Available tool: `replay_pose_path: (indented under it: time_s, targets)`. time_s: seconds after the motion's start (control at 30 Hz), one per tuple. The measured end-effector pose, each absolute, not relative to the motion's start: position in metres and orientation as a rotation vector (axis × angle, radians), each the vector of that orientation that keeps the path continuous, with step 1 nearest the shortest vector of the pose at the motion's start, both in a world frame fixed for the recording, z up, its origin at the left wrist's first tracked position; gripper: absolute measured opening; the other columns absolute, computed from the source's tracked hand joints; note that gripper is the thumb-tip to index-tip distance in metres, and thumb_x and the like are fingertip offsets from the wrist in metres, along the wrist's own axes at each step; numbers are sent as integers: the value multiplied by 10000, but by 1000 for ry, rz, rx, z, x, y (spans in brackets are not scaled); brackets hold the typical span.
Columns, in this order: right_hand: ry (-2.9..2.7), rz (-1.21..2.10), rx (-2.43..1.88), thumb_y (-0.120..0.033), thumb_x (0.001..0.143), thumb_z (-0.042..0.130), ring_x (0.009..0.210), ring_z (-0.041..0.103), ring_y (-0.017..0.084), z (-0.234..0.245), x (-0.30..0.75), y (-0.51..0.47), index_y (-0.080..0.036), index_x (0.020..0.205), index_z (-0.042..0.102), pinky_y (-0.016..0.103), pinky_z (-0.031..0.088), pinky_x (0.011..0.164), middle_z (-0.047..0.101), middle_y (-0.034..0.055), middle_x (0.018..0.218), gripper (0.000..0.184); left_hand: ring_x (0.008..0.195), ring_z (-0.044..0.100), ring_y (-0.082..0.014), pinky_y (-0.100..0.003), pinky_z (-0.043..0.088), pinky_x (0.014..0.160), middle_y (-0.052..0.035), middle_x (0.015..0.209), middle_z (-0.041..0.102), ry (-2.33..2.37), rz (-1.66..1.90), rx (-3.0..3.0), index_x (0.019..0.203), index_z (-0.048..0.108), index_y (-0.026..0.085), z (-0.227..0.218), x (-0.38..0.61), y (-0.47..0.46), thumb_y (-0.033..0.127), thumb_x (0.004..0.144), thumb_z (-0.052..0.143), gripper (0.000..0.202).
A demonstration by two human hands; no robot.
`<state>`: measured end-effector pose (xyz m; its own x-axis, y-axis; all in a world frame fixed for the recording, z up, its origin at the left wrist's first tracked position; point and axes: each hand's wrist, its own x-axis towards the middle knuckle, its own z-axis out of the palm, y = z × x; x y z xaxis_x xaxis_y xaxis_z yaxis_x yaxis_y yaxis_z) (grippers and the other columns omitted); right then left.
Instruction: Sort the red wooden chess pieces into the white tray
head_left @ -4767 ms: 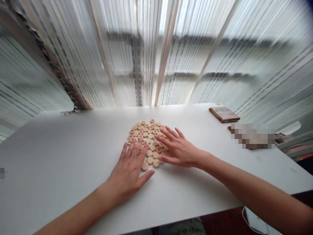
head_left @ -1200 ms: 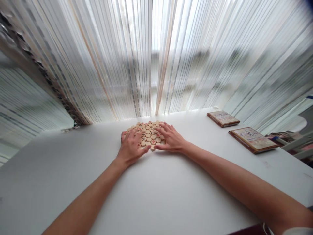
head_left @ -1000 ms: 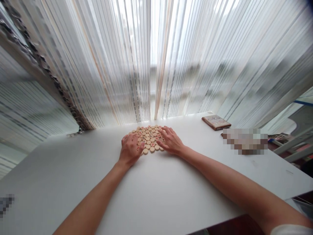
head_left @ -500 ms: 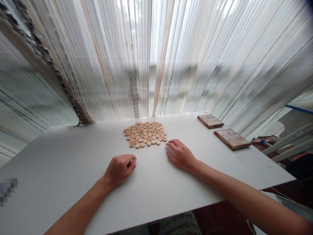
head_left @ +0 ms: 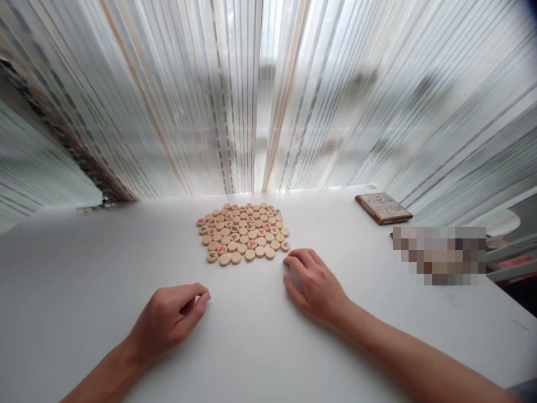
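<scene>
Several round wooden game pieces (head_left: pixel 243 234) with red and black marks lie packed in a flat cluster on the white table (head_left: pixel 84 268). My left hand (head_left: pixel 170 318) rests on the table in front of the cluster, its fingers curled in loosely with nothing visible in them. My right hand (head_left: pixel 314 284) rests on the table just right of and below the cluster, fingers bent down onto the surface, holding nothing. Neither hand touches the pieces.
A brown flat box (head_left: pixel 382 207) lies at the back right of the table, with a blurred-out patch (head_left: pixel 440 254) beside it. Striped sheer curtains (head_left: pixel 268 95) hang right behind the table's far edge. The table's right edge drops off near furniture.
Both hands lay flat on the pieces, shifting the cluster about the table. They have since pulled back toward me and let go, the left curling shut.
</scene>
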<state>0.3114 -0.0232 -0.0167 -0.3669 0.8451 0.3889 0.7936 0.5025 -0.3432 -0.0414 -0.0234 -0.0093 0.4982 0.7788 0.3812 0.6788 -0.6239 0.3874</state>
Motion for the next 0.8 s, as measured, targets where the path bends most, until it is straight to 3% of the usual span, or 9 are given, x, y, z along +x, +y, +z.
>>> replay_pose_path:
  time_s: [0.23, 0.4, 0.47, 0.63, 0.73, 0.8]
  targets:
    - [-2217, 151, -1338, -183, 983, 597, 1211, 607, 343, -11, 311, -23, -180, 1198, 634, 542, 581, 1043, 667, 181, 1251, 218, 518, 529, -134, -275, 389, 583, 47, 604, 573, 1396, 547, 2487, 833, 658, 228, -8, -34, -16, 407, 1079, 468, 358]
    - [-2211, 57, -1507, -309, 975, 653, 1217, 640, 264, -13, 316, -16, -215, 1188, 684, 384, 570, 1087, 702, 113, 1271, 234, 518, 538, -158, -304, 358, 593, 37, 586, 555, 1468, 448, 2494, 740, 582, 236, -10, -31, -8, 519, 1044, 460, 433]
    - [-2124, -7, -1665, -365, 995, 629, 1257, 631, 275, -11, 337, -9, -202, 1257, 687, 390, 540, 1126, 691, 128, 1324, 313, 531, 555, -168, -308, 352, 601, 31, 594, 569, 1490, 415, 2494, 735, 562, 236, -9, -28, -6, 526, 1038, 438, 437]
    - [-1714, -183, -2176, -486, 982, 620, 1431, 521, 402, 13, 454, -5, -113, 1471, 586, 544, 387, 1243, 603, 240, 1482, 617, 555, 583, -182, -305, 337, 600, 20, 607, 599, 1509, 384, 2518, 725, 511, 238, -3, -21, -7, 503, 1037, 410, 422]
    - [-1445, -210, -2486, -612, 908, 683, 1412, 532, 493, 25, 530, -14, -51, 1538, 523, 616, 415, 1171, 571, 330, 1494, 858, 526, 574, -187, -304, 309, 574, 16, 590, 603, 1503, 441, 2533, 708, 491, 241, -3, -19, -7, 483, 1016, 426, 397]
    - [-1368, -201, -2613, -668, 823, 764, 1365, 585, 488, 27, 563, -21, -57, 1542, 532, 561, 461, 1125, 614, 325, 1457, 972, 509, 571, -189, -300, 291, 557, 15, 577, 608, 1493, 485, 2537, 696, 495, 242, -2, -18, -6, 469, 1003, 447, 385]
